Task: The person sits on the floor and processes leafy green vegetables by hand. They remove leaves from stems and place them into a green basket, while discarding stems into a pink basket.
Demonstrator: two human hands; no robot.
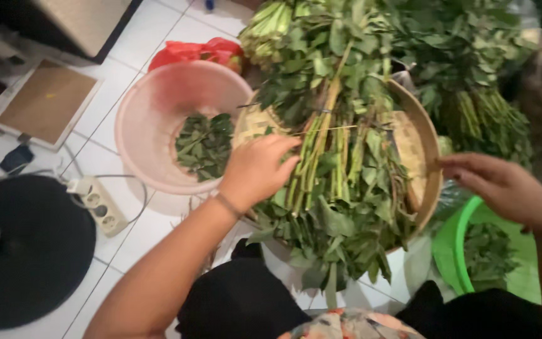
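The left hand (255, 171) has its grip closed on the pale green stalks of a leafy green vegetable bunch (330, 182), which lies across a round woven bamboo tray (423, 135). Just left of that grip sits a pink plastic basin (148, 119) with plucked dark leaves (204, 145) inside. The right hand (503, 187) hovers past the tray's right rim, fingertips pinched together; whether they hold anything, I cannot tell. Below it stands a green plastic basin (450, 245).
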